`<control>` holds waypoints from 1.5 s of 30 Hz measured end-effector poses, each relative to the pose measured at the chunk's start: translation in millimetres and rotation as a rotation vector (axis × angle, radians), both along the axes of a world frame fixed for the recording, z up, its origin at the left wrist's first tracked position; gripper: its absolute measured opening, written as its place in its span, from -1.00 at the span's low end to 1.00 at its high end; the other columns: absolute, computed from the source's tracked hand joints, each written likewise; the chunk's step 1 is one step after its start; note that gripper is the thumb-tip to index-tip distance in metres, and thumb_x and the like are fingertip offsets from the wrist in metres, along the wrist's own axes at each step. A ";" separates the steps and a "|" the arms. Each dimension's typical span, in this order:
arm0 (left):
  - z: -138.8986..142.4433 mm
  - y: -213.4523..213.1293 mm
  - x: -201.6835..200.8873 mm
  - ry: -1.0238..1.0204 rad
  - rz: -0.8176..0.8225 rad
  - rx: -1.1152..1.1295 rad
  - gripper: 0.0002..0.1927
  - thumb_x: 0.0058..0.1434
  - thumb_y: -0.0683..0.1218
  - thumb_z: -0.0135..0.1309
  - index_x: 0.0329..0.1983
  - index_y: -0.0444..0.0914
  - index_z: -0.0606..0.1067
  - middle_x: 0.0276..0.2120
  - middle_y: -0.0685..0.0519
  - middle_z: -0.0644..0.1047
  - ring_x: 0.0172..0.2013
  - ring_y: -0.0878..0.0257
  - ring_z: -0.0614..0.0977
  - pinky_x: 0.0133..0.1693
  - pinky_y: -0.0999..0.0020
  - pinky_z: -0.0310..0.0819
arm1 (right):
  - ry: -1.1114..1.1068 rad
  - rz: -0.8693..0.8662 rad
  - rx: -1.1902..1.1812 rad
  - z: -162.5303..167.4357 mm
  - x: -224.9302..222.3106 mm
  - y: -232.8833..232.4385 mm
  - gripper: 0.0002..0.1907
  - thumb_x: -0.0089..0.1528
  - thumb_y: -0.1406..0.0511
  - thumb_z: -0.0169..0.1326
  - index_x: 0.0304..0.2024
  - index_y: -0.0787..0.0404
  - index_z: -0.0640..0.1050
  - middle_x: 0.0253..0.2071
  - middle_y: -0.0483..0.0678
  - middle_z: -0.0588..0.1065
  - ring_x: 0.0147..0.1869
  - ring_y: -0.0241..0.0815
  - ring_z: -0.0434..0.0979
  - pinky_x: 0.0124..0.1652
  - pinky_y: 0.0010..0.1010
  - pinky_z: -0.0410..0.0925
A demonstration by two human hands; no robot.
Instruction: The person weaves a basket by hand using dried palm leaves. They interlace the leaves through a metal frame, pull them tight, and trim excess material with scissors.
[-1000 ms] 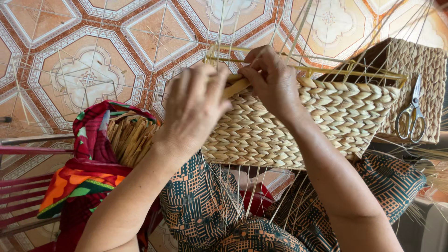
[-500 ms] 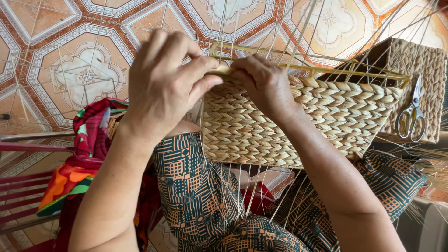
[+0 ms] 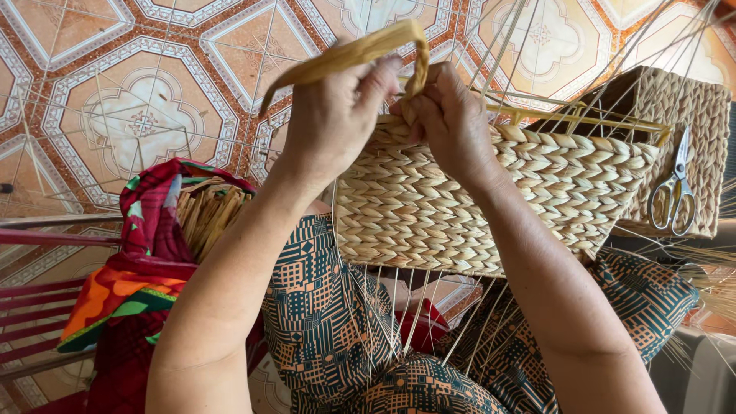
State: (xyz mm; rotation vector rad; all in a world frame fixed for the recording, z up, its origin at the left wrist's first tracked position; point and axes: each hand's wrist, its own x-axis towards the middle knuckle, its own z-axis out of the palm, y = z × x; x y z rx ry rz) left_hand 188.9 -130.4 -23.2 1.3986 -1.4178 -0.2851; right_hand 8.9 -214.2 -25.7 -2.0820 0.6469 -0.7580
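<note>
Both hands raised over woven basket (image 3: 491, 207) rim: left hand (image 3: 333, 115) pinches flat straw strand (image 3: 345, 54) looping over to right hand (image 3: 452, 119), fingers closed on its twisted end w/ rim just below.

Bright, even daylight, soft shadows, sharp focus, slight wide-angle stretch at edges.

We see both of our forearms bare from elbow to wrist, with no sleeves, watch or bracelet on them. Our left hand (image 3: 330, 115) and right hand (image 3: 452, 123) are bare too, with no gloves, and no rings show on the fingers (image 3: 383, 77) we can see. Over our lap we wear a garment (image 3: 337, 330) printed in dark teal, orange and cream, a busy pattern of small squares, stripes and zigzags that covers both knees.
</note>
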 end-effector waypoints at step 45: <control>1.1 28.0 24.6 -0.171 0.016 0.326 -0.87 0.35 -0.23 0.18 -0.05 -0.22 0.58 -0.28 0.04 0.60 -0.49 0.29 0.61 -0.48 0.48 0.54 | 0.056 -0.035 -0.353 -8.0 27.8 17.8 -0.91 0.42 0.45 0.09 -0.05 0.30 0.46 -0.29 -0.01 0.58 -0.29 -0.23 0.64 -0.31 -0.37 0.50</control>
